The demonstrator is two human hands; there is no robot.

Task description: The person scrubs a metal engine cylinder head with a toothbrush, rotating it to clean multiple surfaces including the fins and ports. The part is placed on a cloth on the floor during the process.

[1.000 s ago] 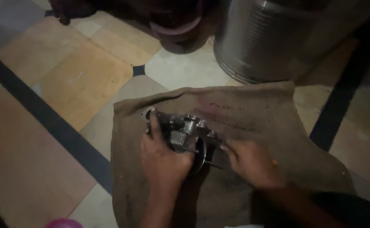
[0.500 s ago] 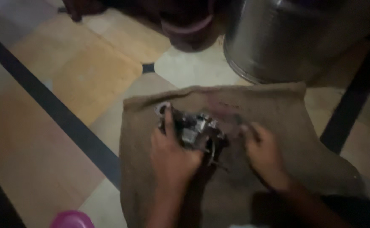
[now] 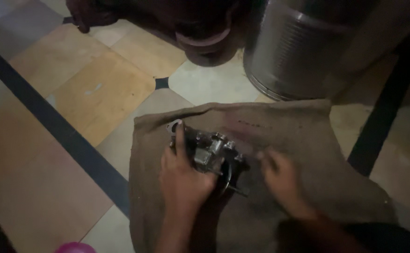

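Observation:
A small metal engine part [image 3: 209,151], like a carburettor, lies on a brown burlap sack [image 3: 308,136] spread on the floor. My left hand [image 3: 182,175] grips the part from its near left side, index finger stretched up along its flange. My right hand [image 3: 280,178] hovers just right of the part above the sack, fingers apart and blurred, holding nothing.
A large ribbed metal drum [image 3: 308,47] stands behind the sack at the upper right. A dark round pot [image 3: 205,37] sits left of it. The tiled floor [image 3: 74,107] has a dark stripe running diagonally. A pink round object [image 3: 74,247] shows at the bottom edge.
My right hand has come off the metal part and moved a little to the right. My left hand keeps its grip on the part.

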